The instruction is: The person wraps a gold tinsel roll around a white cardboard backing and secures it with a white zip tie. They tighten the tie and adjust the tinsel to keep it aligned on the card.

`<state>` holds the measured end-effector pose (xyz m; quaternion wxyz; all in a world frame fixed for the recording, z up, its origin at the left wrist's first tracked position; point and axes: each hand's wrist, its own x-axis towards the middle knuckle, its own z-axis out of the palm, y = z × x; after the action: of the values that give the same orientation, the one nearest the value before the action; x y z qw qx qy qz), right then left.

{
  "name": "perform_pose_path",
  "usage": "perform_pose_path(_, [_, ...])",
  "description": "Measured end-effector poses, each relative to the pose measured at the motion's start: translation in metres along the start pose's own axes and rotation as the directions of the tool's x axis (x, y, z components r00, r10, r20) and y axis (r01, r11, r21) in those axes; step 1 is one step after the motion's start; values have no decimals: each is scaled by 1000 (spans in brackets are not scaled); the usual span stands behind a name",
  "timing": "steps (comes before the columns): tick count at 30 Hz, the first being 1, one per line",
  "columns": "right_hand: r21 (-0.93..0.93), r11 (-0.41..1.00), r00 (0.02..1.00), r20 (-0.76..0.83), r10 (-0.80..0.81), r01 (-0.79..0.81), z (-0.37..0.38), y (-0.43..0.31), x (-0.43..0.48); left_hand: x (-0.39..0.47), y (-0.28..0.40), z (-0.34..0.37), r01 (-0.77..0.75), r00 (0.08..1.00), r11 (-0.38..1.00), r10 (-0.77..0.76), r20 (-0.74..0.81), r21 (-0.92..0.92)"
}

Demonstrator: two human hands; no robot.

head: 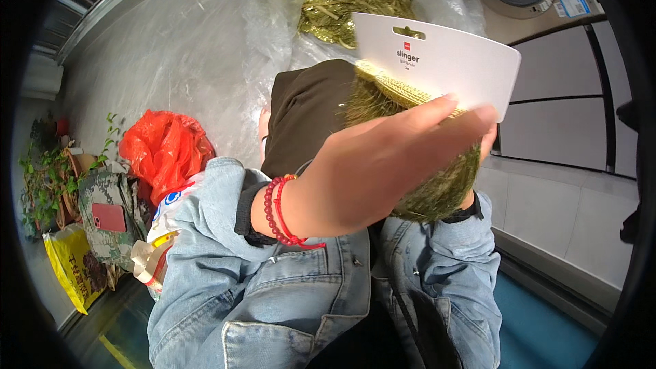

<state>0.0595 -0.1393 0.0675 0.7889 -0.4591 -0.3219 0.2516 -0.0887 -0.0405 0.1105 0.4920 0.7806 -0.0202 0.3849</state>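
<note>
A green-gold tinsel garland (438,192) hangs in a bundle from a white header card (461,61) with a hanging slot and printed writing. Gold cord-like strands (402,89) run along the card's lower edge. My left hand (359,179), with red bracelets at the wrist, reaches across the front of the bundle, its fingers at the card's lower edge; part of it is blurred. Behind the garland, my right hand (489,143) holds the bundle from the right side and is mostly hidden. Both hands are above my lap, over dark brown cloth (307,107).
More gold-green tinsel (353,2) lies on clear plastic sheeting (271,25) ahead. To the left are a red plastic bag (166,143), a phone (108,217) on camouflage cloth (102,192), a yellow bag (74,269) and potted plants (43,174). A washing machine (543,15) stands at upper right.
</note>
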Motion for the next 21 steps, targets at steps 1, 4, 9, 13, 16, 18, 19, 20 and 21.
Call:
perform_pose_path(1, [60,997,998,-30,47,-45,-2,-3,-4,8,3,3,-91,995,984,85,43,150])
perform_pose_path(4, [184,971,985,-49,166,-154,-7,-12,-13,22,4,0,-179,983,919,181,28,352])
perform_pose_path(9, [227,948,974,83,209,-223,-11,-8,-19,20,-11,-15,-306,951,835,290,107,457])
perform_pose_path(13, [355,891,958,157,241,-283,-12,6,-24,9,-28,-3,-328,944,884,320,82,333])
perform_pose_path(16, [428,814,918,231,322,-393,-20,12,-22,-2,-33,1,-287,958,871,270,99,399])
perform_pose_path(18, [306,829,881,85,466,-468,-28,11,-21,-6,-38,4,-268,963,847,237,125,459])
perform_pose_path(19, [231,889,918,84,387,-396,-31,11,-22,-7,-41,7,-257,966,832,214,143,492])
perform_pose_path(20, [106,934,940,26,340,-340,-35,12,-22,-7,-45,10,-239,971,820,186,153,519])
perform_pose_path(21, [6,969,969,30,246,-246,-38,13,-23,-6,-51,16,-256,967,809,202,158,529])
